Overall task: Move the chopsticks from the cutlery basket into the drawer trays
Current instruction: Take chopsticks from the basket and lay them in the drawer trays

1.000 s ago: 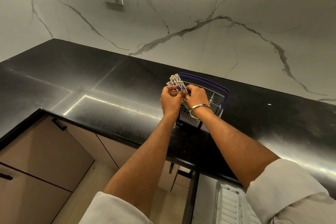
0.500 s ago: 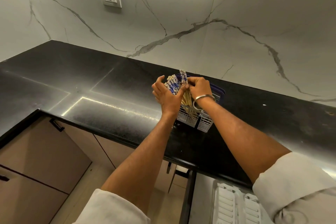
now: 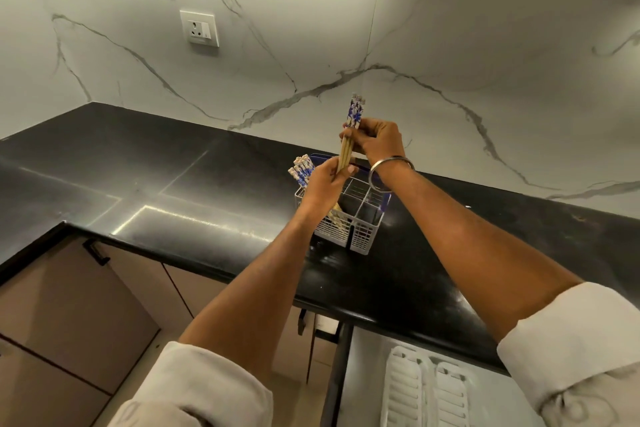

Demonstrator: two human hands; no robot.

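Observation:
A white wire cutlery basket (image 3: 360, 236) with a blue rim stands on the black counter. My right hand (image 3: 375, 142) is shut on a few chopsticks (image 3: 353, 121) with blue-and-white tops, lifted upright above the basket. My left hand (image 3: 325, 182) grips the lower wooden part of the same chopsticks, just under the right hand. Several more chopsticks (image 3: 302, 170) lean out of the basket's left compartment, behind my left hand. White ridged drawer trays (image 3: 429, 392) lie in the open drawer at the bottom right.
The black counter (image 3: 173, 191) runs left and wraps around a corner. A marble wall with a power socket (image 3: 200, 28) rises behind it. Brown cabinet fronts (image 3: 69, 315) with black handles sit below the counter on the left.
My right hand has pulled a few chopsticks up out of the bunch, well above the basket. My left hand has shifted from the bunch to their lower ends. The camera tilted up.

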